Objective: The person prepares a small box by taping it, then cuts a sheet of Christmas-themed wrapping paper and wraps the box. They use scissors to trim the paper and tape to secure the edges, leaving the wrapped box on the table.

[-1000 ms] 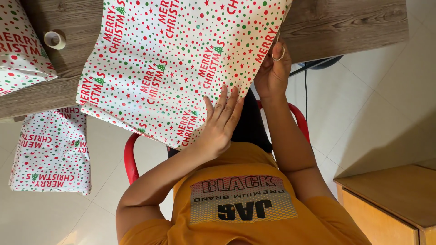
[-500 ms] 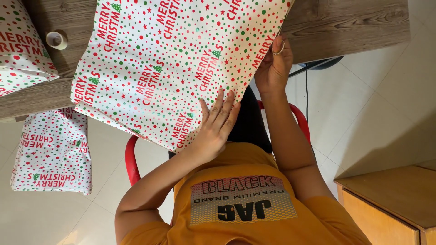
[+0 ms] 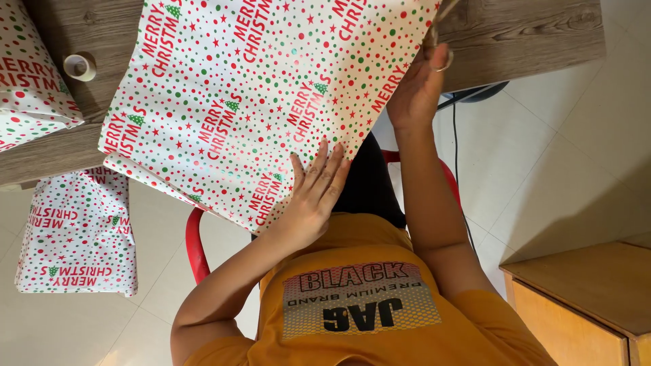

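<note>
Now we have our left hand (image 3: pixel 313 196) flat and spread on the near edge of the big wrapped parcel (image 3: pixel 258 102), fingers fanned over the dotted red-and-green paper, pressing it down. Our right hand (image 3: pixel 419 88) has climbed since a second ago: it was beside the parcel's right edge, and now it sits higher, at the top corner, fingers closed around something thin there, perhaps a loop or a tape end; we cannot tell which. The parcel has slid a little to the left with it and overhangs the edge of the wooden table (image 3: pixel 529 34), so we judge that the work has moved up to that corner. A roll of tape (image 3: pixel 80 66) stands on the table to the left, near a second wrapped parcel (image 3: pixel 30 81). A third (image 3: pixel 78 237) lies on the floor below. No open container shows; whatever the parcels hold is hidden by paper.
</note>
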